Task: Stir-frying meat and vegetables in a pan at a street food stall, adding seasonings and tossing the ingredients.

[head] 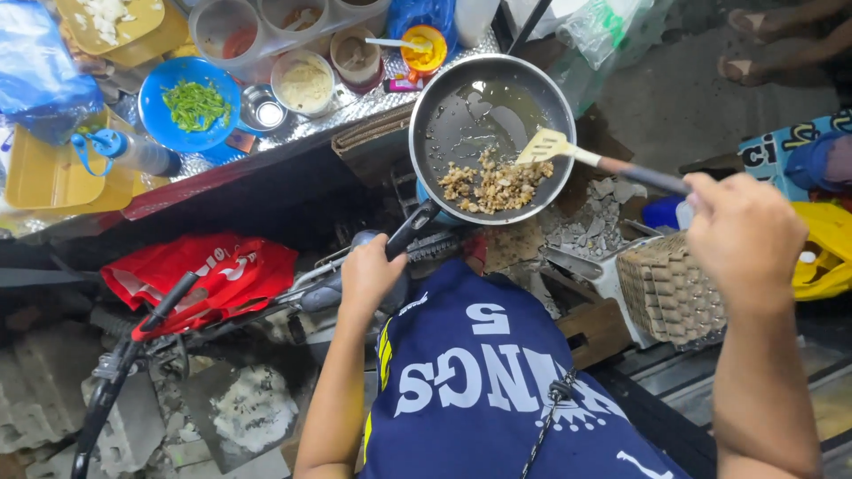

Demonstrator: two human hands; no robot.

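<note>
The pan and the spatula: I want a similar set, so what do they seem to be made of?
The pan: likely metal with a dark non-stick coating; its inside is smooth, black and glossy with oil. The spatula: a pale yellowish slotted blade, probably wood or plastic, on a brown and dark handle; the look leaves it open.

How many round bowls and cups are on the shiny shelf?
5, maybe more hidden: blue bowl of greens, small metal cup, pale tub, brown cup, orange cup.
</note>
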